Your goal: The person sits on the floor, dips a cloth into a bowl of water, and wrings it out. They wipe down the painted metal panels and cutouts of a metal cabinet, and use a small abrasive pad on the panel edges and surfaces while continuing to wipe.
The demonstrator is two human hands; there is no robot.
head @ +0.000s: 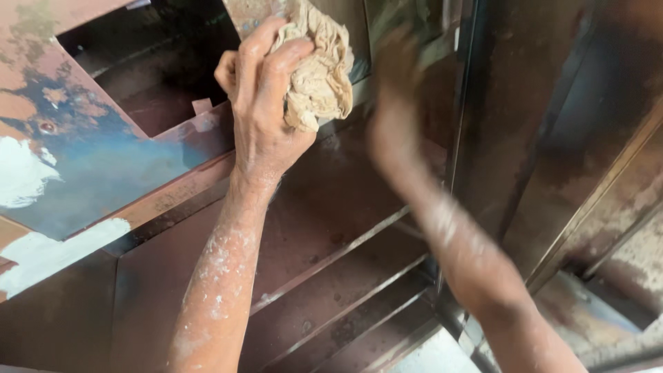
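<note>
My left hand [261,97] is raised and clenched around a crumpled beige rag [319,69], pressing it against a rusty brown metal panel [331,200] near the edge of a dark rectangular opening [152,62]. My forearm is dusted with white powder. My right hand [397,103] is blurred with motion, raised against the same metal surface beside a vertical metal edge [459,124]. I cannot tell whether it holds anything.
The metal body shows patches of blue paint [103,173] and white filler [24,173] at the left. Raised ribs [338,255] run diagonally across the lower panel. A shiny dark metal panel [552,117] stands at the right.
</note>
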